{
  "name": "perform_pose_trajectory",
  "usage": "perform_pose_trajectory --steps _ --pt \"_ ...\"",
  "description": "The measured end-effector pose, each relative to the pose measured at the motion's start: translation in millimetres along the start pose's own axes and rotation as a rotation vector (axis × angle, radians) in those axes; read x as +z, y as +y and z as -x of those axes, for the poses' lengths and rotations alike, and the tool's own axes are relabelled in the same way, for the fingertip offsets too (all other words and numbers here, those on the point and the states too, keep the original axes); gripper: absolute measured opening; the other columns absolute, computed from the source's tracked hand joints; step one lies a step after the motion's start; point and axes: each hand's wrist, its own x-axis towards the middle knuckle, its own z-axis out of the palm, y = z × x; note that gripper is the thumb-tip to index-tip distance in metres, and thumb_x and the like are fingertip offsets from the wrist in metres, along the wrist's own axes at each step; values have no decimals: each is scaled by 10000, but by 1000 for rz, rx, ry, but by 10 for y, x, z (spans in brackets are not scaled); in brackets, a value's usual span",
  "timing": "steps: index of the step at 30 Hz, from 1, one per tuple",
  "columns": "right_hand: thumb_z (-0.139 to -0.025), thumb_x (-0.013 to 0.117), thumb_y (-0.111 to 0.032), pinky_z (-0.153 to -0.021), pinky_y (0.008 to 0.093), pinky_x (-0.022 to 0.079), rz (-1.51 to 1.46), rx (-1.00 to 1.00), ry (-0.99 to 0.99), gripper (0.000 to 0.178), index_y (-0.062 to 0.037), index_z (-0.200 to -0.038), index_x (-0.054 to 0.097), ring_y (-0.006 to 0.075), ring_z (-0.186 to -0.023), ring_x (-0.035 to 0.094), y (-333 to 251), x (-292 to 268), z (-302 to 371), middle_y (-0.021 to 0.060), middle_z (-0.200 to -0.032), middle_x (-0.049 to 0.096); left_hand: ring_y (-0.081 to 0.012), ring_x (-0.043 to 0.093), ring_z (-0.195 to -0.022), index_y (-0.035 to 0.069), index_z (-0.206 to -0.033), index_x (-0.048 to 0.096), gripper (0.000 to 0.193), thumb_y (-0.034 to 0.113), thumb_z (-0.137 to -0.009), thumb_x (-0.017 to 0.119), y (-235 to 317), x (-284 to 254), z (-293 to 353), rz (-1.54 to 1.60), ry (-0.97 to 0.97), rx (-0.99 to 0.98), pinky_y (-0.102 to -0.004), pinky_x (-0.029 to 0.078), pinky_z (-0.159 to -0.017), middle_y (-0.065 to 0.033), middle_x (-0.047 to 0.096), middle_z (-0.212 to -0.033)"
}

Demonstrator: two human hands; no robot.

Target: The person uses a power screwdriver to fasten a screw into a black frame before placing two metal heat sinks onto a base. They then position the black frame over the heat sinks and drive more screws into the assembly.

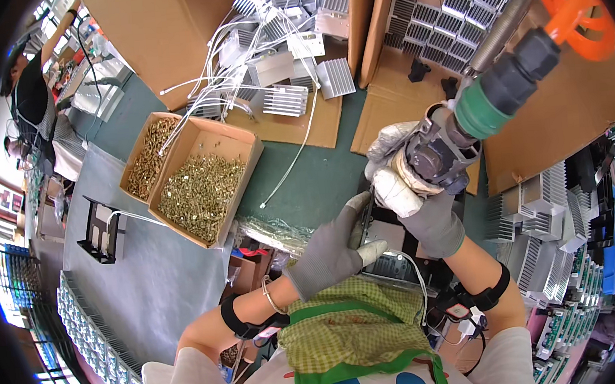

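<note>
In my right hand [434, 224], gloved in grey with pale fingertips, is a power screwdriver [438, 154] with a dark body and a green collar. Its tip is hidden under the hand. My left hand [335, 247], gloved the same way, grips the left edge of a black frame-like housing [390, 275] close to my body. A flat grey metal part [383, 238] lies inside that housing. A white cable [421, 284] runs from the housing's near side. The screwdriver is held above the housing; whether it touches a screw cannot be seen.
Two cardboard trays of brass-coloured screws [203, 193] stand to the left. Beyond them lies a heap of finned heat sinks [286, 98] with white cables. An orange coiled hose [582, 4] hangs at upper right. Another black frame [101, 231] rests on a grey sheet.
</note>
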Motion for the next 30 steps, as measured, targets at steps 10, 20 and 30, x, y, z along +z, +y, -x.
perform_pose_trajectory --steps 10,20,30 --pt "-777 616 49 -702 255 501 -370 249 -9 455 -26 -1195 451 138 -822 601 -73 -51 -17 99 -1055 588 -251 541 -596 47 -1385 264 841 419 -762 691 -18 28 -1 67 24 31 -365 435 -574 -101 506 -655" --pt "-788 597 -7 -735 273 501 -470 255 -39 413 -18 -1180 467 156 -846 599 -54 -63 -26 108 -1027 593 -299 588 -663 27 -1364 289 830 442 -764 683 -24 31 -11 31 10 16 -377 464 -645 -158 570 -750" --pt "-861 447 -276 -820 355 507 131 43 -102 392 -2 -1140 475 244 -943 582 19 -125 43 137 -1064 564 -315 595 -675 27 -1364 290 838 465 -763 677 -18 12 0 7 -18 -15 -385 464 -637 -150 563 -725"
